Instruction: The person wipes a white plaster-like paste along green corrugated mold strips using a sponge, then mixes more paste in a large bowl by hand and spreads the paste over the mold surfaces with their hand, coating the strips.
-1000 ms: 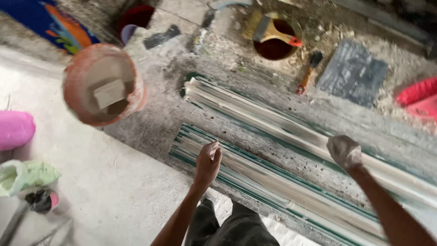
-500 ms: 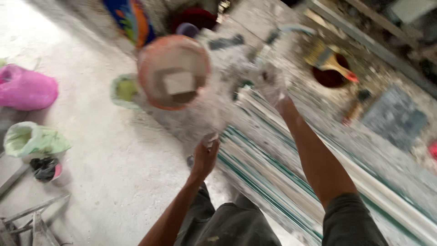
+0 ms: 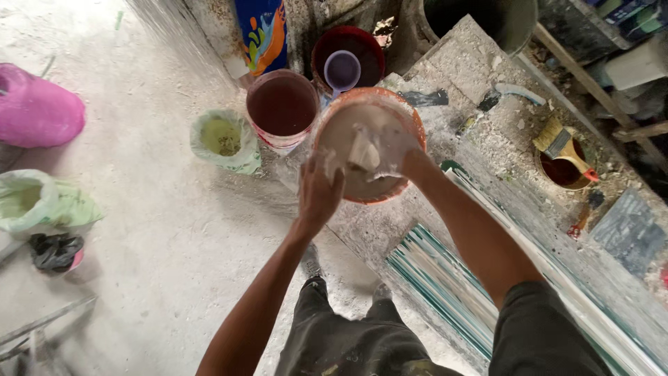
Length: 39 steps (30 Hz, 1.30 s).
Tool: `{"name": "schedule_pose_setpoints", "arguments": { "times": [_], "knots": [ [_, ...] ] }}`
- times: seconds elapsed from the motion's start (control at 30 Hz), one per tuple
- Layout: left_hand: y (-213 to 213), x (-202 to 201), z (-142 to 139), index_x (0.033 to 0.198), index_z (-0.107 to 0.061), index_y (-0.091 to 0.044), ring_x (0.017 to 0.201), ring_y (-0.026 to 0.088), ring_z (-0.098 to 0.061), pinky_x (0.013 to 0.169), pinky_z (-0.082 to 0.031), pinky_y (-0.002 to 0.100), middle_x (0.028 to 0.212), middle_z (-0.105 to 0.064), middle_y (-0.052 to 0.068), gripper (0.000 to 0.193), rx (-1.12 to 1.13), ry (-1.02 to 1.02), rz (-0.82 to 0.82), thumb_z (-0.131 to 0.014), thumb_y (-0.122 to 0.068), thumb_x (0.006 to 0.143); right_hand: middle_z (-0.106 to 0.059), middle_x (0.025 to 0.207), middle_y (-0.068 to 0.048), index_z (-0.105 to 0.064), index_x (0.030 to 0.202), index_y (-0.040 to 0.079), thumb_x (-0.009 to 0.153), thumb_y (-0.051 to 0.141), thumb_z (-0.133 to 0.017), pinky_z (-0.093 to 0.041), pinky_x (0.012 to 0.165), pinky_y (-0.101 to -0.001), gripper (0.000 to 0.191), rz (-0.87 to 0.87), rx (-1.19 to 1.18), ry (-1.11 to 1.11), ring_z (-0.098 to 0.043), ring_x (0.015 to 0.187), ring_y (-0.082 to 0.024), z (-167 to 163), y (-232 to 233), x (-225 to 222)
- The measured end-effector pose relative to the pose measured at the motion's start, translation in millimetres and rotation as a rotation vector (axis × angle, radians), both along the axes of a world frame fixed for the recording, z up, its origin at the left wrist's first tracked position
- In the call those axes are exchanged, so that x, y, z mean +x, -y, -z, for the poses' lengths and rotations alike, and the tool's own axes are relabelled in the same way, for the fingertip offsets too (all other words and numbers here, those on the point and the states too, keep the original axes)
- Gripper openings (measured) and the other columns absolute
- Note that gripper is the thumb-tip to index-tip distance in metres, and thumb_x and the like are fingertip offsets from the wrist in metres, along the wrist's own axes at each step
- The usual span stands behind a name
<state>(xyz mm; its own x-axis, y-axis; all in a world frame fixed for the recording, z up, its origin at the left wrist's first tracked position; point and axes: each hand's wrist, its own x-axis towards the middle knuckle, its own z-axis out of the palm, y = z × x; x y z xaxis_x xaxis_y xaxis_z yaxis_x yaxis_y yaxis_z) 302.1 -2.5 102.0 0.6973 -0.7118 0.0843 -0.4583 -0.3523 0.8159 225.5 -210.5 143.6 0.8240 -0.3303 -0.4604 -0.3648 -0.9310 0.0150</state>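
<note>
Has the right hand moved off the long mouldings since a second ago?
Yes. The right hand has left the long white-and-green mouldings and now reaches into the orange basin of white paste, beside the left hand at its rim.
</note>
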Motion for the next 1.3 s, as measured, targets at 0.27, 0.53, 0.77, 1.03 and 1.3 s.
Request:
{"name": "schedule_pose_setpoints", "arguments": {
  "times": [0.27,0.53,0.77,1.03,1.3],
  "knots": [
    [31.1,0.2,37.8,0.161,-0.017,0.009,0.156,0.043,-0.018,0.126,-0.021,0.051,0.168,-0.016,0.031,0.095,-0.415,-0.435,-0.096,-0.049,-0.058,0.101,-0.028,0.152,-0.029,-0.017,0.163,0.04,0.088,0.061,-0.065,-0.054,0.1,-0.0522,0.091,0.496,0.006,0.026,-0.041,0.134,-0.047,32.8,-8.1,-14.6],
    [35.6,-10.0,49.5,0.165,-0.014,0.008,0.164,0.035,-0.018,0.135,-0.012,0.046,0.175,-0.019,0.026,0.097,-0.5,-0.436,-0.111,-0.041,-0.063,0.104,-0.057,0.136,-0.017,-0.054,0.136,0.016,0.086,0.039,-0.065,-0.048,0.105,-0.0485,0.056,0.577,0.083,0.405,-0.057,0.118,-0.045,100.2,-25.2,-13.9],
    [32.8,-2.5,44.3,0.164,0.002,0.003,0.162,0.032,-0.009,0.13,-0.012,0.046,0.175,-0.006,0.021,0.11,-0.699,-0.751,-0.047,-0.053,-0.064,0.097,-0.058,0.133,-0.014,-0.056,0.135,0.013,0.087,0.03,-0.065,-0.052,0.103,-0.0477,0.052,0.672,0.226,0.4,-0.058,0.12,-0.039,112.3,-23.3,3.2],
    [24.6,6.0,44.1,0.164,0.003,0.0,0.158,0.032,-0.007,0.125,-0.016,0.046,0.173,-0.002,0.018,0.108,-0.649,-0.879,-0.061,-0.049,-0.064,0.094,-0.06,0.131,-0.011,-0.057,0.135,0.009,0.089,0.02,-0.066,-0.055,0.1,-0.0467,0.048,1.05,1.131,0.847,-0.059,0.122,-0.032,100.8,-23.5,-8.7],
    [11.6,-39.9,48.8,0.159,-0.021,0.008,0.15,0.033,-0.034,0.123,-0.03,0.042,0.162,-0.029,0.028,0.081,-0.613,-0.697,-0.279,-0.047,-0.047,0.105,-0.065,0.125,-0.012,-0.055,0.134,0.005,0.091,0.016,-0.066,-0.063,0.088,-0.0498,0.046,1.151,1.587,0.999,-0.069,0.112,-0.031,55.0,-24.1,-42.6]
  ]
}}
